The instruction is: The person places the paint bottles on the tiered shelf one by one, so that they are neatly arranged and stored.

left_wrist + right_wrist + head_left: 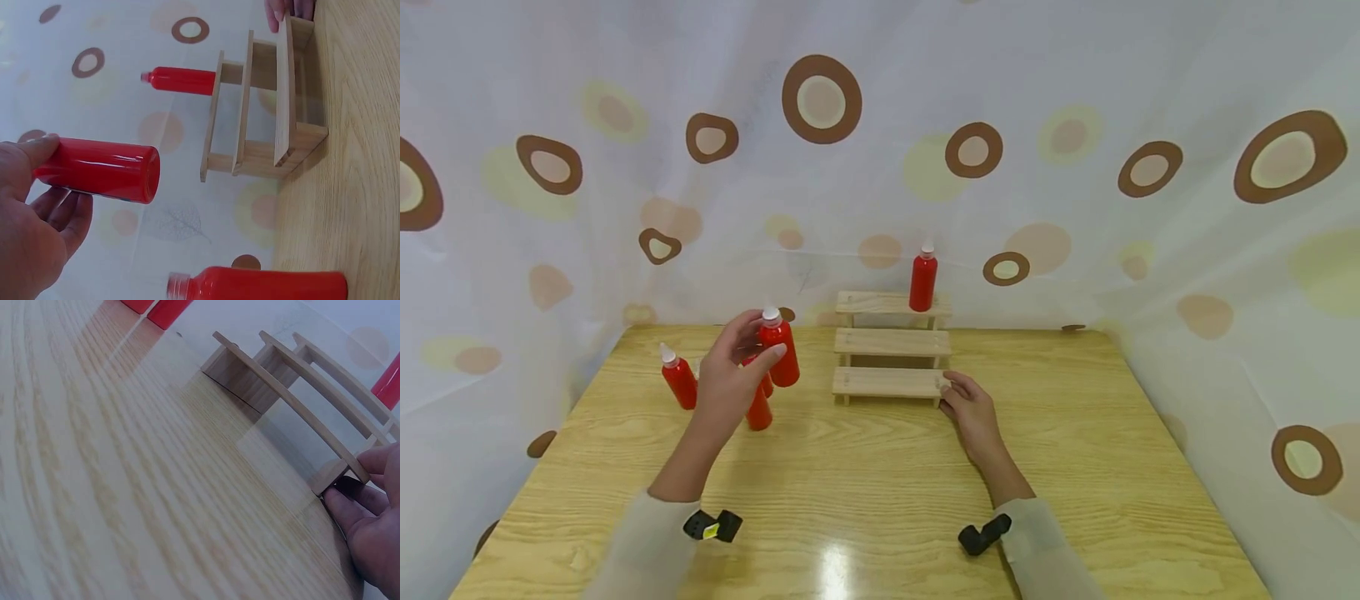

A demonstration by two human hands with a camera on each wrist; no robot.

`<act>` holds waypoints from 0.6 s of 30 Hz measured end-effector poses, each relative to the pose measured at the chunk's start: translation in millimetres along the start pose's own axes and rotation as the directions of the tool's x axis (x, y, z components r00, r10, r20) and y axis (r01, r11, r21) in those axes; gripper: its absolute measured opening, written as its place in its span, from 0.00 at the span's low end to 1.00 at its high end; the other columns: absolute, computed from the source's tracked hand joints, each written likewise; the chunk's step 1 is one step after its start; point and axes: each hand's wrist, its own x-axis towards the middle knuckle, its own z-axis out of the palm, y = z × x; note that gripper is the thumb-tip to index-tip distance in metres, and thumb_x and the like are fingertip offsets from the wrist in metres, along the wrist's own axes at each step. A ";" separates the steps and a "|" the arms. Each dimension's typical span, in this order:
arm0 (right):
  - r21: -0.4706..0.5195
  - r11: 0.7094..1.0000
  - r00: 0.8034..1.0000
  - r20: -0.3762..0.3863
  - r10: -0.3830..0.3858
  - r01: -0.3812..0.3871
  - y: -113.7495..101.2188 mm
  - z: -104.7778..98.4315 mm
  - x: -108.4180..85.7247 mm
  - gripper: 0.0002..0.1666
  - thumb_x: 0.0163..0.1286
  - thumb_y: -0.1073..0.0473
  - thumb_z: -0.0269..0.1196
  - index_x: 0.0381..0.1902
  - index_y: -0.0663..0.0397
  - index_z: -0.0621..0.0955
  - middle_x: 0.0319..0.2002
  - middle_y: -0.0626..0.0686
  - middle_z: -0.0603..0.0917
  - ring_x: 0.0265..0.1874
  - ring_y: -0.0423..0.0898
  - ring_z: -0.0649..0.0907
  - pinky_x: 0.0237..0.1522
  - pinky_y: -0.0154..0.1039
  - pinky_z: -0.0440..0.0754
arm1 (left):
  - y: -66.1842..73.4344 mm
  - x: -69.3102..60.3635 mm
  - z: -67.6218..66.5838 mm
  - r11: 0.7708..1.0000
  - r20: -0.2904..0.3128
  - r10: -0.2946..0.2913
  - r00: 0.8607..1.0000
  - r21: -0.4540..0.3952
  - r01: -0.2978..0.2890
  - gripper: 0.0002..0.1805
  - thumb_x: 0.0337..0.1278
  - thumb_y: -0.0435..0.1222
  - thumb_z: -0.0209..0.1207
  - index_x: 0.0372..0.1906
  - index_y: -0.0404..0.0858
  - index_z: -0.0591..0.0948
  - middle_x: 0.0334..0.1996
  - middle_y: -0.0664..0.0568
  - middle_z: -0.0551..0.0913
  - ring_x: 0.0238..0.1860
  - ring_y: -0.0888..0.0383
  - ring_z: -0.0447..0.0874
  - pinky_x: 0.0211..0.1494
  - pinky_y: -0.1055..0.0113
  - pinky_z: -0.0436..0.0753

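Note:
My left hand (727, 379) holds a red squeeze bottle (782, 360) with a white cap, raised above the table left of a wooden three-step stand (891, 382). In the left wrist view the thumb and fingers pinch this bottle (103, 169) around its upper part, its base pointing toward the stand. The right hand (976, 417) grips the right end of the stand's lowest step; in the right wrist view the thumb and fingers (350, 509) close around that corner. Another red bottle (923, 285) stands upright at the right of the top step.
On the table's left stand more red bottles, one (681, 382) with a pointed white nozzle and another (760, 411) partly behind the left hand. The wooden table (865, 492) meets a patterned curtain (880, 183) at the back and sides.

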 end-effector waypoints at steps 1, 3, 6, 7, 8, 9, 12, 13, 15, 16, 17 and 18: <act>0.001 1.000 1.000 0.001 0.002 -0.002 -0.8 -0.4 -0.1 0.25 0.76 0.63 0.57 0.69 0.61 0.73 0.71 0.62 0.69 0.70 0.52 0.69 0.50 0.29 0.83 | -0.2 4.1 4.8 1.000 0.011 0.007 1.000 -0.004 -0.007 0.31 0.64 0.44 0.66 0.70 0.50 0.71 0.62 0.52 0.79 0.58 0.53 0.78 0.60 0.67 0.81; 0.006 1.000 1.000 0.001 0.007 -0.007 -2.7 -0.9 -0.4 0.25 0.76 0.63 0.57 0.69 0.61 0.72 0.70 0.62 0.70 0.70 0.52 0.70 0.51 0.29 0.83 | -0.2 13.0 14.6 1.000 0.032 0.021 0.999 -0.016 -0.021 0.30 0.64 0.44 0.66 0.70 0.50 0.72 0.61 0.52 0.80 0.58 0.53 0.79 0.62 0.64 0.80; 0.010 1.000 1.000 -0.001 0.012 -0.012 -3.1 0.7 -1.5 0.25 0.76 0.63 0.58 0.69 0.61 0.73 0.70 0.62 0.70 0.69 0.52 0.71 0.51 0.29 0.83 | -0.2 24.2 27.7 0.998 0.053 0.042 0.998 -0.043 -0.040 0.30 0.64 0.41 0.66 0.69 0.49 0.72 0.61 0.51 0.80 0.58 0.52 0.79 0.64 0.61 0.80; 0.012 1.000 1.000 -0.006 0.012 -0.012 -3.5 1.0 -1.6 0.25 0.76 0.63 0.58 0.69 0.61 0.73 0.69 0.62 0.71 0.68 0.52 0.72 0.51 0.30 0.83 | 0.4 28.4 32.0 0.998 0.060 0.043 0.997 -0.053 -0.040 0.30 0.64 0.40 0.66 0.70 0.48 0.72 0.61 0.50 0.80 0.58 0.52 0.79 0.65 0.58 0.79; 0.011 1.000 1.000 -0.009 0.013 -0.013 -3.7 1.3 -1.7 0.25 0.76 0.64 0.58 0.69 0.60 0.73 0.69 0.62 0.71 0.67 0.51 0.73 0.51 0.29 0.83 | 0.7 32.5 36.0 0.997 0.068 0.045 0.997 -0.067 -0.040 0.30 0.64 0.40 0.66 0.70 0.47 0.72 0.61 0.50 0.80 0.58 0.51 0.79 0.66 0.56 0.79; 0.008 1.000 1.000 -0.013 0.013 -0.013 -3.9 1.5 -1.8 0.25 0.76 0.63 0.58 0.69 0.60 0.73 0.69 0.61 0.71 0.66 0.51 0.73 0.51 0.29 0.83 | 0.7 36.6 40.0 0.996 0.074 0.045 0.996 -0.077 -0.039 0.30 0.64 0.39 0.66 0.70 0.47 0.72 0.61 0.50 0.80 0.58 0.51 0.79 0.66 0.55 0.78; 0.002 1.000 1.000 -0.018 0.015 -0.015 -4.0 1.9 -1.9 0.25 0.76 0.63 0.58 0.68 0.59 0.74 0.68 0.61 0.72 0.65 0.50 0.74 0.51 0.30 0.83 | 0.6 47.8 50.4 0.995 0.095 0.046 0.994 -0.095 -0.037 0.30 0.64 0.37 0.66 0.70 0.47 0.72 0.62 0.49 0.80 0.58 0.49 0.80 0.66 0.53 0.79; 0.001 1.000 1.000 -0.018 0.016 -0.016 -4.1 2.0 -2.0 0.24 0.76 0.63 0.58 0.68 0.59 0.74 0.68 0.61 0.73 0.64 0.50 0.75 0.51 0.30 0.83 | 0.1 51.6 53.5 0.994 0.100 0.049 0.994 -0.101 -0.039 0.30 0.64 0.37 0.65 0.70 0.47 0.72 0.63 0.48 0.80 0.58 0.48 0.80 0.66 0.53 0.79; -0.001 1.000 1.000 -0.017 0.016 -0.016 -3.8 2.0 -1.8 0.24 0.76 0.63 0.58 0.68 0.60 0.74 0.68 0.61 0.72 0.65 0.50 0.74 0.51 0.30 0.83 | -1.0 59.7 59.4 0.994 0.108 0.054 0.993 -0.104 -0.043 0.29 0.63 0.37 0.66 0.69 0.47 0.73 0.62 0.48 0.80 0.58 0.48 0.80 0.66 0.52 0.79; -0.001 1.000 1.000 -0.015 0.015 -0.015 -3.8 1.8 -1.6 0.24 0.76 0.64 0.58 0.68 0.60 0.74 0.68 0.61 0.72 0.65 0.50 0.74 0.51 0.30 0.83 | -1.4 63.7 62.1 0.993 0.113 0.058 0.992 -0.106 -0.046 0.29 0.63 0.37 0.66 0.68 0.46 0.74 0.62 0.47 0.80 0.58 0.47 0.80 0.66 0.51 0.79; -0.001 1.000 1.000 -0.014 0.013 -0.013 -3.5 1.7 -1.5 0.24 0.76 0.64 0.58 0.68 0.60 0.74 0.68 0.61 0.72 0.66 0.50 0.74 0.51 0.30 0.83 | -1.8 67.5 64.8 0.993 0.118 0.063 0.991 -0.105 -0.051 0.29 0.63 0.37 0.66 0.68 0.46 0.74 0.62 0.47 0.80 0.58 0.47 0.81 0.65 0.51 0.79; 0.002 1.000 1.000 -0.015 0.013 -0.013 -3.4 1.6 -1.2 0.24 0.76 0.64 0.57 0.68 0.61 0.74 0.68 0.62 0.72 0.66 0.51 0.74 0.51 0.30 0.83 | -1.9 71.5 67.4 0.992 0.126 0.073 0.989 -0.107 -0.059 0.29 0.63 0.37 0.66 0.68 0.45 0.74 0.62 0.46 0.80 0.58 0.46 0.81 0.65 0.50 0.79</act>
